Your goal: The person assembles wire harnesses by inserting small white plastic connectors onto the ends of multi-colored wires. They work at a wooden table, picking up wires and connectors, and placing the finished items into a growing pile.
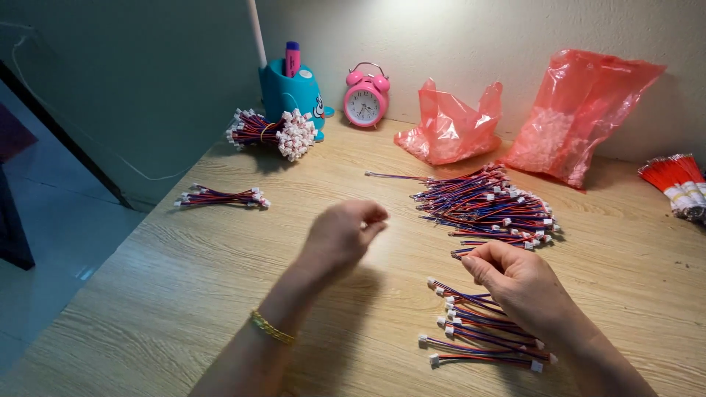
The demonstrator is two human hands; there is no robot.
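Note:
My left hand (342,235) hovers over the wooden table (184,294), slightly blurred. Its fingertips are pinched together and I see nothing between them. A gold bracelet (272,328) sits on that wrist. My right hand (515,283) is curled at the near edge of a large loose pile of red-and-blue wire leads with white connectors (489,206). Its fingertips close on a wire lead (462,252) that sticks out of that pile. Under the right hand lies a smaller spread of the same leads (471,334).
A small bundle of leads (220,197) lies at the left, and a bigger tied bundle (272,132) sits by a teal pen holder (290,92). A pink alarm clock (365,99) and two pink plastic bags (452,125) (577,114) stand along the wall. Red wires (676,184) lie at the right edge.

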